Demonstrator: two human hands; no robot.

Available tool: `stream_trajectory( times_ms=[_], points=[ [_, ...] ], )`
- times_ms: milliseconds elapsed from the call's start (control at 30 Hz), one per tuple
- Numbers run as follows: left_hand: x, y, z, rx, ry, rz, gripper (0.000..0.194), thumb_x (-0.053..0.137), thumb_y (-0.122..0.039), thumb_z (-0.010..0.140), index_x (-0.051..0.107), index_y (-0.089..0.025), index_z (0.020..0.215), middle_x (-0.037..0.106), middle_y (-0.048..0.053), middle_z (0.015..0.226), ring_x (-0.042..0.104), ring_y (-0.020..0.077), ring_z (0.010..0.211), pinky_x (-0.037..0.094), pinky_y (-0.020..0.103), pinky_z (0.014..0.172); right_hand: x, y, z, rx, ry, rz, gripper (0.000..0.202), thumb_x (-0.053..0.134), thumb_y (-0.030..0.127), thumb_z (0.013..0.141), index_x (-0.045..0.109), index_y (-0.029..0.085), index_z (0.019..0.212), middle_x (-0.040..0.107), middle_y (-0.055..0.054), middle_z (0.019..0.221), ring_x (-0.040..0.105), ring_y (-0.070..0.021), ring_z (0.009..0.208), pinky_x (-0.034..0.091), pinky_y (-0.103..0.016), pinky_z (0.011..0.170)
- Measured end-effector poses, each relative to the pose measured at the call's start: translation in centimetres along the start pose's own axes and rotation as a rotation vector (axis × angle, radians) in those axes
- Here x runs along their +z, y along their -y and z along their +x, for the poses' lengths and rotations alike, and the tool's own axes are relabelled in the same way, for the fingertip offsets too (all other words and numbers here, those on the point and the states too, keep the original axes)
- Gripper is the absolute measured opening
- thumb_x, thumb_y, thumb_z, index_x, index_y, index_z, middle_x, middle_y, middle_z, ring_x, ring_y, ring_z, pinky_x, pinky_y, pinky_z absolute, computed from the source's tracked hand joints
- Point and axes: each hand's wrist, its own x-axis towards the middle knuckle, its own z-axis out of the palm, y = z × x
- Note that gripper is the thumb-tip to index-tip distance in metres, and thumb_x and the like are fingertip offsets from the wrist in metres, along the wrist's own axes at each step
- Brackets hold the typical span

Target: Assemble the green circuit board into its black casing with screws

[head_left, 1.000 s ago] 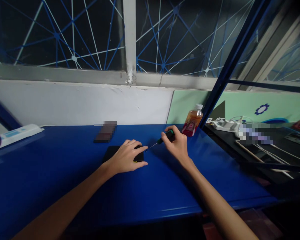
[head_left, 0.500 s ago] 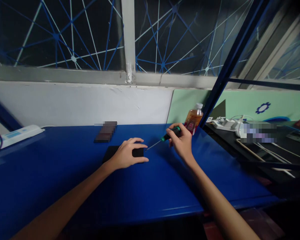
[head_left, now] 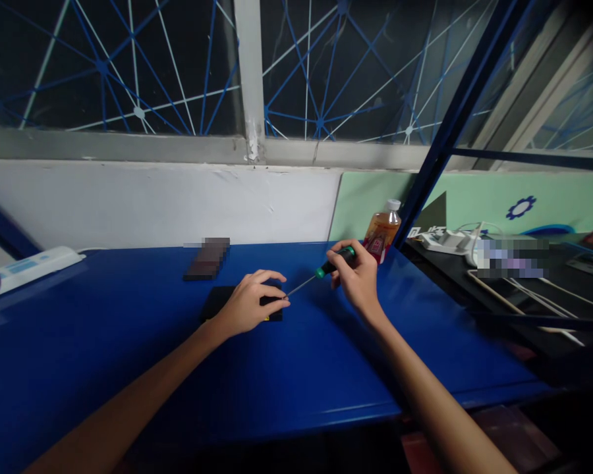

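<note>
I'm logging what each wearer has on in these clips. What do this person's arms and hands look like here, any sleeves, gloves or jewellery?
Both forearms are bare right to the bottom edge of the picture, with no sleeve in view. The left hand and the right hand wear no gloves. No watch, bracelet or ring shows on the wrists or fingers, though the dim light could hide something small.

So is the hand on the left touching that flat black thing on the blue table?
Touching. The head view shows the left hand lying on top of the flat black device, fingers pressed over its right end, no gap between them.
</note>
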Motion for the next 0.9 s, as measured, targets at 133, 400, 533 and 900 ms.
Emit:
stream_trajectory(
  times_ms=[133, 400, 533, 900],
  points=[
    [0.04, -0.06, -0.10, 0.033, -0.012, 0.011, 0.015, 0.065, -0.033, 0.085, 0.075, -0.023, 0.079, 0.066, 0.007, 0.112, 0.060, 0.0245, 0.102, 0.045, 0.044, 0.087, -0.04, 0.13, 0.07, 0.007, -0.008, 0.007, 0.016, 0.063, 0.033, 0.079, 0.056, 0.019, 0.082, 0.052, 0.007, 0.055, 0.049, -0.0075, 0.032, 0.039, -0.020, 0.031],
    [0.10, -0.20, -0.09, 0.062, -0.050, 0.013, 0.018, 0.066, -0.035, 0.084, 0.072, -0.021, 0.074, 0.066, 0.007, 0.109, 0.060, 0.0235, 0.099, 0.045, 0.044, 0.085, 0.04, 0.25, -0.11, -0.013, 0.000, -0.022, 0.016, 0.064, 0.034, 0.079, 0.055, 0.020, 0.082, 0.053, 0.007, 0.054, 0.049, -0.0079, 0.032, 0.037, -0.020, 0.031],
    [-0.05, -0.36, -0.11, 0.071, -0.049, 0.029, 0.019, 0.067, -0.035, 0.083, 0.071, -0.020, 0.072, 0.066, 0.007, 0.110, 0.060, 0.0239, 0.099, 0.043, 0.045, 0.088, 0.05, 0.33, -0.17, -0.017, -0.001, -0.028, 0.017, 0.064, 0.034, 0.079, 0.056, 0.020, 0.083, 0.051, 0.007, 0.051, 0.049, -0.0089, 0.031, 0.036, -0.021, 0.031],
    [0.35, -0.31, -0.31, 0.117, -0.158, 0.128, 0.021, 0.066, -0.032, 0.085, 0.069, -0.019, 0.069, 0.067, 0.006, 0.107, 0.060, 0.0233, 0.099, 0.042, 0.042, 0.085, -0.02, 0.09, -0.38, -0.083, -0.014, -0.083, 0.016, 0.063, 0.035, 0.079, 0.056, 0.022, 0.085, 0.052, 0.007, 0.050, 0.050, -0.0107, 0.033, 0.038, -0.022, 0.034]
  ],
)
